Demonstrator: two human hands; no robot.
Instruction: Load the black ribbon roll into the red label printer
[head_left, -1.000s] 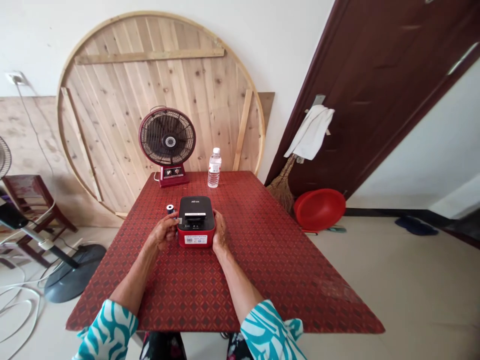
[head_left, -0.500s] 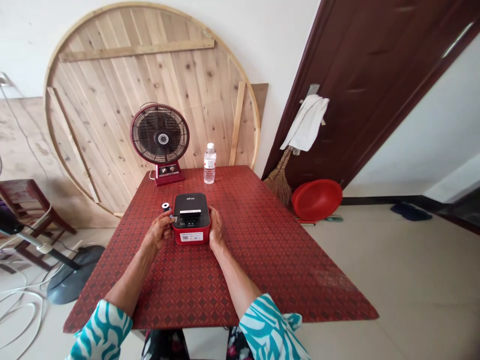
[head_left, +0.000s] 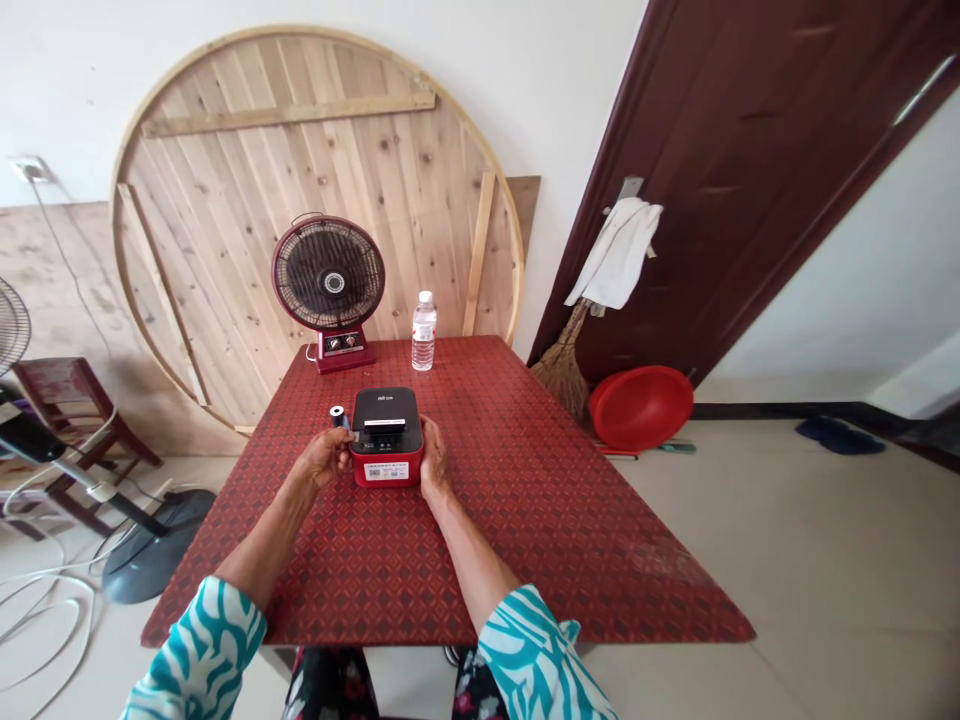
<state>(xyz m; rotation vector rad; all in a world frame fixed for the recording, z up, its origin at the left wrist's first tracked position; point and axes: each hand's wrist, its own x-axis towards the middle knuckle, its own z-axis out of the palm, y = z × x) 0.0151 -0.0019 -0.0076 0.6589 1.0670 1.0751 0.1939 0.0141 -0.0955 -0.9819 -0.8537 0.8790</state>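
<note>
A small label or receipt printer, black on top with a red body and a white sticker on its front, sits on the patterned red table. My left hand has its fingers curled, thumb and fingertips pressed at the printer's left edge near a small light-coloured spot. Along the opposite side lies my right hand, fingers wrapped against the red wall and holding it steady. Just behind my left fingers stands a small dark roll with a white-rimmed core, its lower part partly hidden.
Behind the printer stand a dark red desk fan and a clear water bottle. A round wooden tabletop leans on the wall. Right of the table are a straw broom and a red basin; a floor fan's base stands left.
The view has shifted slightly, so everything sits a little further right. My left hand's fingers have closed in a little at the printer's edge; the right hand and printer stay put.
</note>
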